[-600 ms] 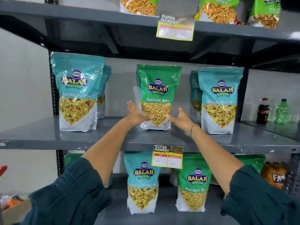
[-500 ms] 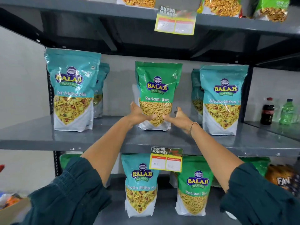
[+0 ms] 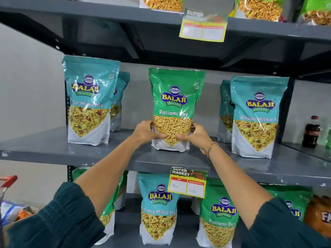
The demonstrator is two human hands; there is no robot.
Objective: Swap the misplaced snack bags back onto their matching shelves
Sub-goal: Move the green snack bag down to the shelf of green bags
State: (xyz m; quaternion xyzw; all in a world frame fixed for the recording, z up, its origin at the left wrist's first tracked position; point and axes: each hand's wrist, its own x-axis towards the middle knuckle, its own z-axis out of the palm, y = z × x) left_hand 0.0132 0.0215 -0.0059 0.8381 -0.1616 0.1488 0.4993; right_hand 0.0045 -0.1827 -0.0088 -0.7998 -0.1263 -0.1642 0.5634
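A green Ratlami Sev bag (image 3: 176, 97) stands upright at the middle of the middle shelf (image 3: 53, 149), between teal Khatta Mitha Mix bags at the left (image 3: 89, 99) and right (image 3: 258, 115). My left hand (image 3: 146, 131) grips its lower left side and my right hand (image 3: 196, 136) grips its lower right side. On the lower shelf, a teal Khatta Mitha Mix bag (image 3: 158, 208) stands among green Ratlami Sev bags (image 3: 219, 222).
Price tags hang from the middle shelf's edge (image 3: 188, 182) and the top shelf's edge (image 3: 203, 25). More snack bags sit on the top shelf. A dark soda bottle (image 3: 310, 132) stands at the far right. A red cart handle (image 3: 9, 181) shows at the lower left.
Both hands have closed in from open beside the green bag's base onto its lower sides. The camera has moved closer to the shelf.
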